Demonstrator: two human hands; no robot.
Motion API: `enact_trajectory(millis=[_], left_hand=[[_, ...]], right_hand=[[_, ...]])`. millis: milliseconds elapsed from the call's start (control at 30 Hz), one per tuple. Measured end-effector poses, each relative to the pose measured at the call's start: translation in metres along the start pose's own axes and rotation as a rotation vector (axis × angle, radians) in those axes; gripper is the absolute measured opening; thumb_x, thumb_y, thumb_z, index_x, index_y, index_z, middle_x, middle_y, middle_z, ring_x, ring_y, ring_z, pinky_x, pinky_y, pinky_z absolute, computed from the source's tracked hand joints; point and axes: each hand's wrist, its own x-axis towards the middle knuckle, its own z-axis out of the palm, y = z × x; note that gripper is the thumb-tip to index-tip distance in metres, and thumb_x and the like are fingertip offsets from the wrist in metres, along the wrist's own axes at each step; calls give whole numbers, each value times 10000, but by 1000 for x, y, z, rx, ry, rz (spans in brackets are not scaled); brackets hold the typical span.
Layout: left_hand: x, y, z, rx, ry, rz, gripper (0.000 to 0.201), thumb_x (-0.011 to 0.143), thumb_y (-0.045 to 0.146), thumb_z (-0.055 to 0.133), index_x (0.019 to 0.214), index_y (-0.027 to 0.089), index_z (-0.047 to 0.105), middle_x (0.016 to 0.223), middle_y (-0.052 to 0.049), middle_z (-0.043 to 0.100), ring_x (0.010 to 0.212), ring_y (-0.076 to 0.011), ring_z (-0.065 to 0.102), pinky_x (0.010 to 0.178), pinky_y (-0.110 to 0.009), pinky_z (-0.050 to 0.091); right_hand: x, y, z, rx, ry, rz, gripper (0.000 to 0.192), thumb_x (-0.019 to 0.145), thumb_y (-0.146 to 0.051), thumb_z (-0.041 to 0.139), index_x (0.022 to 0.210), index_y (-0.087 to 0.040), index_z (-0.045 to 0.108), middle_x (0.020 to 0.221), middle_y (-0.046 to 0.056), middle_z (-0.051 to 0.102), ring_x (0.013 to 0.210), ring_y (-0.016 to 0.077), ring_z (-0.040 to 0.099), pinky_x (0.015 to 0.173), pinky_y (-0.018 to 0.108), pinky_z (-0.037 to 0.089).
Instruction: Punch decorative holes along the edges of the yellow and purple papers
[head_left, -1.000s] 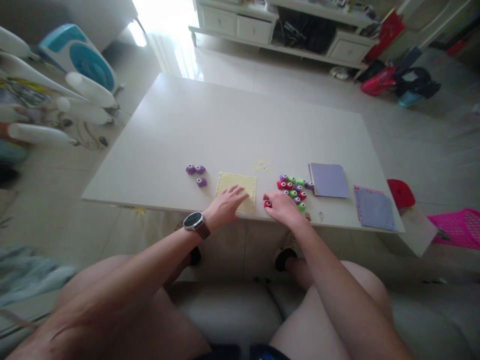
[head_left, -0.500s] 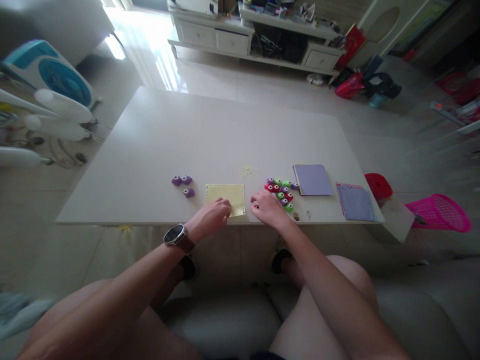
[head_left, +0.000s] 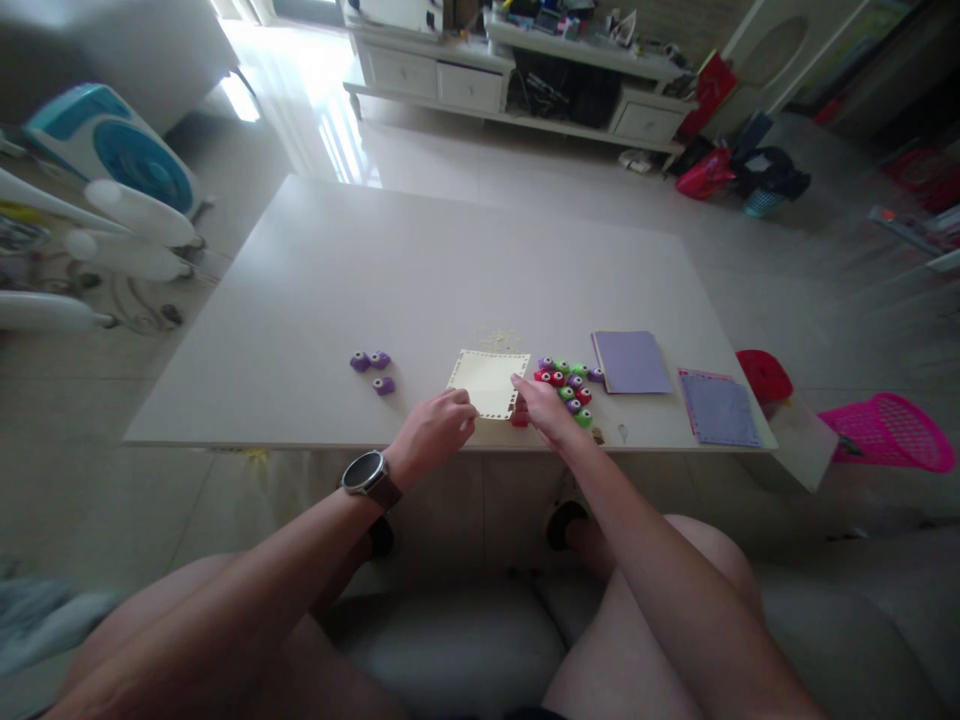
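Note:
A pale yellow sheet of paper (head_left: 489, 380) with small holes punched along its edges is lifted and tilted above the near edge of the table. My left hand (head_left: 439, 425) pinches its lower left part. At the right edge, the thumb of my right hand (head_left: 544, 408) presses on the sheet; the other fingers are partly hidden. A small red hole punch (head_left: 519, 414) shows just under that hand, and I cannot tell whether the fingers touch it. Several red, green and purple punches (head_left: 566, 392) are clustered right of the sheet.
Three purple punches (head_left: 381, 385) stand to the left on the white table (head_left: 420, 260). Tiny yellow paper bits (head_left: 499, 340) lie behind the sheet. On the right are a stack of purple paper (head_left: 634, 362) and a punched purple sheet (head_left: 720, 408). A pink basket (head_left: 889, 432) stands beyond the table.
The yellow sheet has risen off the table and shifted right. My right hand has gone from the red punch to the sheet's right edge; my left hand has moved slightly right.

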Motion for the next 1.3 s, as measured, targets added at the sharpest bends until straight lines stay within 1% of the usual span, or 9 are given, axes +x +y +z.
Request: enact_trajectory(millis=[133,233,400,500,567,667,800,1033,1300], left_hand=[[-2,5,1,-16,-22,-4,177,940,221,612,913,206,786,908,-59,702,865,-187,661,712,-292,504],[2,2,-2,-93,64,-79,219,914,351,690,1079,224,758,1024,-70,721,965,-222,672,826,-336,547],[16,-23,-1,-429,285,-531,476,870,329,708,1302,166,596,1324,-169,636,1219,-292,607,996,-450,544],[21,-34,-1,-838,244,-834,463,849,374,734,1225,134,607,1248,-177,660,1158,-272,643,988,-441,561],[23,-36,-3,-1135,152,-912,386,844,422,738,1101,144,663,1128,-135,690,1044,-232,669,942,-420,595],[24,-33,-6,-1385,83,-897,313,762,373,809,996,181,731,1122,-95,717,946,-182,674,812,-334,629],[24,-30,-7,-1424,252,-896,360,633,278,880,965,209,759,1118,-65,755,830,-136,687,605,-209,552],[25,-27,-6,-1457,322,-868,453,568,288,897,977,171,742,992,-70,771,738,-141,705,585,-212,561],[27,-20,-12,-1488,390,-846,390,611,248,874,959,177,712,1004,-70,765,735,-147,705,568,-218,565]], right_hand=[[-1,3,-1,-13,-15,-56,273,757,-363,796,743,-166,608,721,28,670,625,134,593,558,217,460],[-2,2,-4,12,-5,-85,270,709,-362,824,755,-161,650,766,39,706,674,146,616,612,230,491],[-4,-7,-10,150,-80,-84,391,615,-434,913,808,-169,701,862,61,731,770,174,664,716,268,545],[-7,-14,-12,177,-119,-108,436,608,-477,920,858,-183,716,925,69,741,858,198,682,777,292,556],[-8,-18,-12,175,-122,-126,450,613,-498,919,871,-189,718,929,66,741,883,203,683,788,294,555],[-8,-19,-13,197,-109,-146,473,590,-490,937,882,-186,724,909,48,732,831,171,661,748,263,537],[-7,-18,-15,222,-50,-123,484,558,-456,961,857,-177,701,809,7,682,692,115,590,636,225,484],[-5,-17,-14,223,73,-85,559,436,-405,995,833,-173,677,767,12,684,680,133,611,650,255,511],[-1,-14,-18,202,124,-93,469,480,-339,986,812,-176,698,808,46,712,745,172,657,710,305,555]])
